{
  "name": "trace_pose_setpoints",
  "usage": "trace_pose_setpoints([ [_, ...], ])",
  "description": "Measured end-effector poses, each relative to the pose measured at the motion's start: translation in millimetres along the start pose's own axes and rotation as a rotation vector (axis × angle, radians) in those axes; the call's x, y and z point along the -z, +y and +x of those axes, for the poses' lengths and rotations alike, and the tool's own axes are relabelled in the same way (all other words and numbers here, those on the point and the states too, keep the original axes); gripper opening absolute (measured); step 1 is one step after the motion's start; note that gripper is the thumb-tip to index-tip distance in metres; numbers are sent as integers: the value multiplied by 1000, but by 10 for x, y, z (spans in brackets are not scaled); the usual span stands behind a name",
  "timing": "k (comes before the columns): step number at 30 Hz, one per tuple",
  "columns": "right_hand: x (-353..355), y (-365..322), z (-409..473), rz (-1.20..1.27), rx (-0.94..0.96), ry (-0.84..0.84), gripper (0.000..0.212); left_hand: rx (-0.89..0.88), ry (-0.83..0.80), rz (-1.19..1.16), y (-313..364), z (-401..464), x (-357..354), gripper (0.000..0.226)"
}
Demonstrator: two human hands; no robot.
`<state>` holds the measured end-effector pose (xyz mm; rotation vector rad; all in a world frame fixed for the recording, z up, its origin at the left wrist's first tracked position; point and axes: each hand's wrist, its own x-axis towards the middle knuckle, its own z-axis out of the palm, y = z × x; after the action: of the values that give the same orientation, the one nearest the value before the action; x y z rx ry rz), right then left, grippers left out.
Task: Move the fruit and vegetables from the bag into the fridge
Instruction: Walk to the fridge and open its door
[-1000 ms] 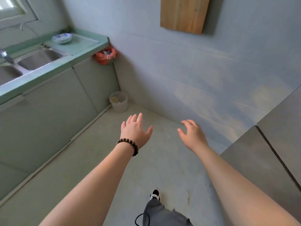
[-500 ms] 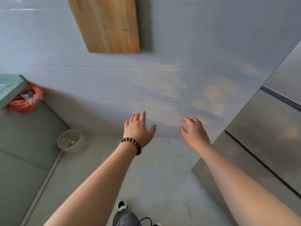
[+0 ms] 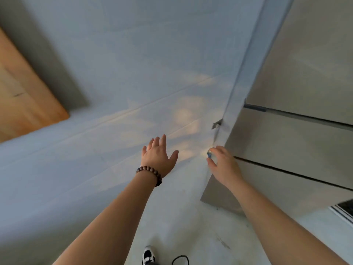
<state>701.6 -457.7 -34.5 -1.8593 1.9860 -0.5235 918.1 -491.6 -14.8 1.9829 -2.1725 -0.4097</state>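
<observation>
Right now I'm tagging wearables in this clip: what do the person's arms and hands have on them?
Both forearms are bare, with no sleeves in view. The left hand has a bracelet of dark brown round beads at the wrist. The right hand shows no band, watch or ring.

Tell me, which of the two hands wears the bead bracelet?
The left hand, held open in front of the pale wall. A dark bead bracelet circles its wrist; the right hand, reaching toward the fridge, has a bare wrist.

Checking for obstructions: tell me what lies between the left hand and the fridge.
In the head view, only the right hand, at the fridge edge; the gap from the left hand shows bare wall.
</observation>
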Motion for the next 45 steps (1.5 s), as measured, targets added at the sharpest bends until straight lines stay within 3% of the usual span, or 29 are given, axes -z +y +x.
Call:
trace_pose_setpoints([
  [5,231,-151,-15,-76,-123,150,41,-219,-50,0,120,499,170,74],
  [11,549,-251,66,-482,-128,203,47,-418,-60,7,272,898,357,73],
  [17,1273,-600,738,-1040,211,333,34,-461,-16,-22,161,1032,634,73],
  [20,1621,-652,946,-1321,102,225,34,-469,-33,0,108,1021,716,73],
  [24,1804,-556,942,-1489,-39,141,40,-498,-29,21,116,951,811,72],
  [30,1744,-658,839,-1572,36,188,32,-503,-44,-24,136,801,842,72],
  [34,1718,-615,452,-1574,144,293,45,-537,-57,-41,192,681,826,73],
  [38,1657,-593,-5,-1603,154,302,34,-622,-88,-48,360,543,794,74],
  [42,1679,-542,-522,-1595,184,325,55,-721,-84,-63,626,444,812,74],
  [45,1663,-509,-938,-1611,177,307,48,-803,-77,-76,836,328,796,75],
])
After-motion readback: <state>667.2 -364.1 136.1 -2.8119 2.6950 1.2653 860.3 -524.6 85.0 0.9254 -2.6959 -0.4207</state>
